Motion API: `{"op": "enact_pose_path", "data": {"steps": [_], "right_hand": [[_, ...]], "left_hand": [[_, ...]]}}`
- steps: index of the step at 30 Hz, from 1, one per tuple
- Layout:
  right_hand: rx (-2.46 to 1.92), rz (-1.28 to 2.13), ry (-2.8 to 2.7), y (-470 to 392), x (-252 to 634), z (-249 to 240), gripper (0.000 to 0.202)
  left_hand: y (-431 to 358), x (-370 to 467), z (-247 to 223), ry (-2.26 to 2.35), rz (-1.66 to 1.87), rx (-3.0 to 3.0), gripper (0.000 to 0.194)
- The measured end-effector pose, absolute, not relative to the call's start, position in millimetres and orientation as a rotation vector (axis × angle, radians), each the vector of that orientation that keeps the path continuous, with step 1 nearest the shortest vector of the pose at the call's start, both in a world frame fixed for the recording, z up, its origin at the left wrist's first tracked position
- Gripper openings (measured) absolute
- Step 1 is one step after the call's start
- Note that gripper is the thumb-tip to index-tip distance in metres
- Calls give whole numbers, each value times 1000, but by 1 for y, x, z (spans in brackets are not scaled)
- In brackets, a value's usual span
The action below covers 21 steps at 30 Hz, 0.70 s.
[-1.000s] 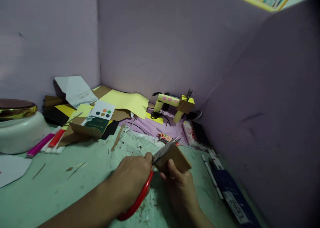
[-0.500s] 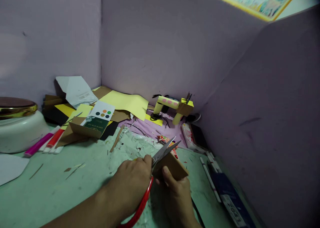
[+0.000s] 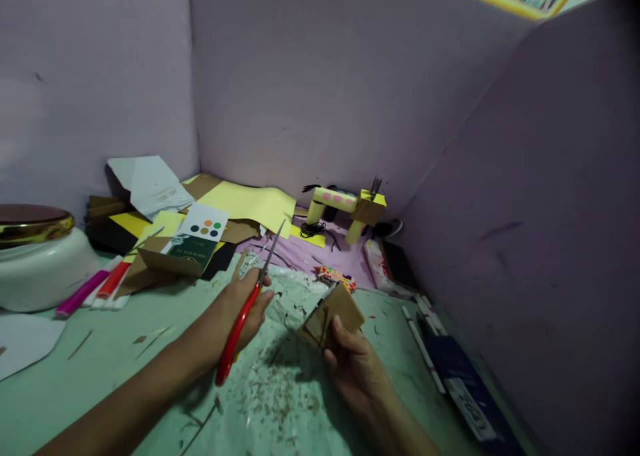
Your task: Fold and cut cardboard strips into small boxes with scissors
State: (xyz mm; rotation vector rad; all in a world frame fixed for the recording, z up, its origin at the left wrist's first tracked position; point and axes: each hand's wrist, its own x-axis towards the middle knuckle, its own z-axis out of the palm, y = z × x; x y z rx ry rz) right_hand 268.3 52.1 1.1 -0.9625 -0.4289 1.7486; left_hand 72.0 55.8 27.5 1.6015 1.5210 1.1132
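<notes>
Red-handled scissors are in my left hand, their blades pointing up and away and apart from the cardboard. My right hand grips a small brown cardboard piece, thumb on its face. A narrow strip or flap shows along its left edge; the fingers behind are partly hidden. Below the two hands, small brown scraps are scattered over the green table cover.
A yellow paper animal figure stands at the back on pink cloth. Yellow paper, cardboard and a green card lie left of it. Markers and a white jar are at left; a blue box is at right.
My left hand has drawn the scissors left, away from the cardboard. The right hand has tilted the cardboard piece and moved it slightly left, still holding it.
</notes>
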Motion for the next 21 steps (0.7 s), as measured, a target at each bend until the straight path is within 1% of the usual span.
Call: {"op": "enact_pose_path", "data": {"steps": [3, 5, 11, 14, 16, 18, 21], "right_hand": [[-964, 1758, -401, 53, 272, -1, 42], [-956, 1757, -414, 53, 273, -1, 45], [-961, 1766, -459, 43, 262, 3, 39], [-990, 1798, -507, 41, 261, 4, 38], [-1019, 1777, -637, 44, 266, 6, 36], [-1073, 1621, -841, 48, 275, 9, 37], [-1152, 1260, -1120, 52, 288, 14, 44]], "left_hand": [[45, 76, 32, 1444, 945, 1753, 21], [39, 83, 38, 1387, 921, 1750, 22], [34, 111, 35, 1240, 1078, 1415, 29], [33, 115, 30, 1280, 1197, 1444, 25], [32, 114, 30, 1288, 1219, 1494, 23], [30, 110, 32, 1269, 1225, 1520, 23], [26, 107, 37, 1236, 1217, 1512, 24]]}}
